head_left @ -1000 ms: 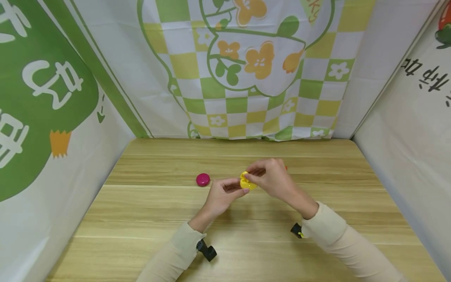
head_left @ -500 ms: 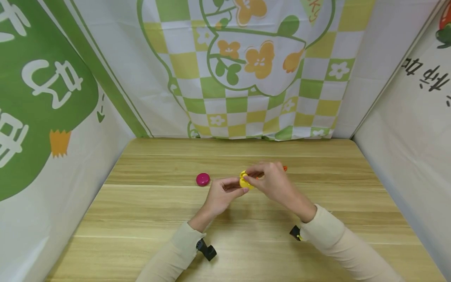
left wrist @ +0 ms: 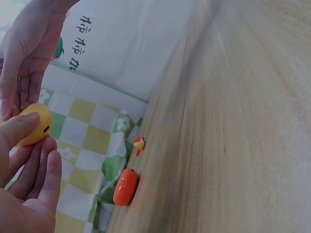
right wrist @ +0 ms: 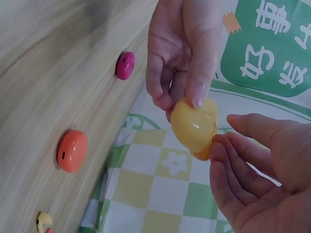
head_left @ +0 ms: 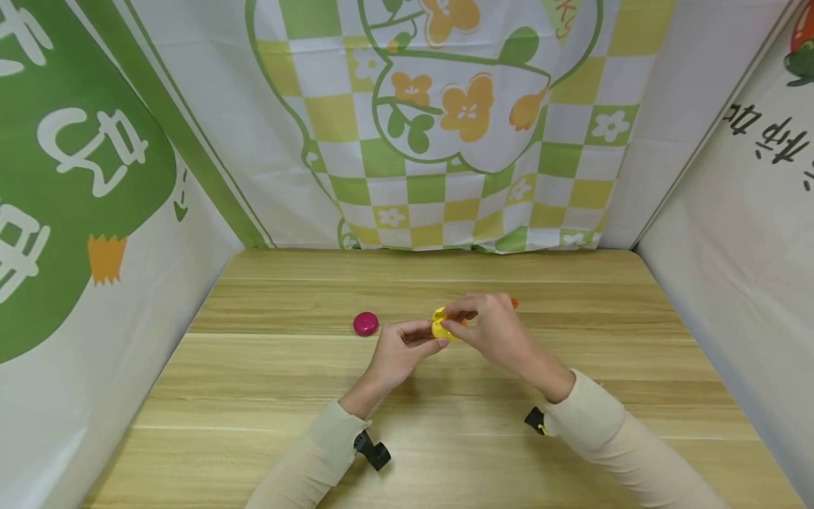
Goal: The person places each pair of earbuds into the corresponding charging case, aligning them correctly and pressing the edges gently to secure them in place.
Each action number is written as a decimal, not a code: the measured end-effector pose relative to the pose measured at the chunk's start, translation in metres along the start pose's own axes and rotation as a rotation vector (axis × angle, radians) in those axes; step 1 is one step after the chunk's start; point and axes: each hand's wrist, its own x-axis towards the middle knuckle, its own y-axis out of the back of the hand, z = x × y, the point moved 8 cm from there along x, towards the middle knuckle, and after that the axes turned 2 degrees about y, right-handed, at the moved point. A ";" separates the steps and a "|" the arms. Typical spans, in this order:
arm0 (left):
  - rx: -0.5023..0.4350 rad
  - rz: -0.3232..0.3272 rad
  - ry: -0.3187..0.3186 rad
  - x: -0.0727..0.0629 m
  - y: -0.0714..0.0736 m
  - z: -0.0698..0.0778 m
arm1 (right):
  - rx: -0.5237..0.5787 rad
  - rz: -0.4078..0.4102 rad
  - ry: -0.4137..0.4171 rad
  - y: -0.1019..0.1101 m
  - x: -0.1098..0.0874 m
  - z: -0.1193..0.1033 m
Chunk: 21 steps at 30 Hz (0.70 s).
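Note:
My left hand (head_left: 397, 353) pinches a yellow earbud charging case (head_left: 441, 331) between thumb and fingers, above the table. Its lid stands open, as the head view shows. A small dark slot shows on its rounded shell (left wrist: 40, 125) in the left wrist view. My right hand (head_left: 499, 329) is at the case's far side, thumb and index fingertips at the opening between lid and base. In the right wrist view its index fingertip (right wrist: 217, 140) meets the yellow shell (right wrist: 192, 121). The inside of the case is mostly hidden by the fingers.
A magenta case (head_left: 365, 324) lies on the wooden table (head_left: 286, 396) to the left. An orange case (left wrist: 126, 187) and a small red-and-yellow piece (left wrist: 139, 144) lie beyond the hands, mostly behind the right hand in the head view. Printed cloth walls (head_left: 426, 205) enclose the table.
The right hand has shifted slightly down at the case, and more of the orange things behind it shows. The yellow case has turned a little; the left hand stays in place.

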 end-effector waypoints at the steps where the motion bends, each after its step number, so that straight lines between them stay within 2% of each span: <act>1: -0.001 0.003 0.003 0.000 0.000 0.000 | 0.002 0.004 -0.003 0.003 0.000 0.000; 7: 0.008 0.020 0.015 0.000 0.001 0.001 | -0.034 0.010 -0.041 0.025 0.004 0.008; 16: 0.028 0.028 0.018 -0.001 0.002 0.001 | -0.059 -0.056 -0.156 0.049 0.006 0.036; 21: 0.034 0.033 0.014 -0.002 0.003 0.001 | -0.071 -0.097 -0.179 0.056 0.005 0.052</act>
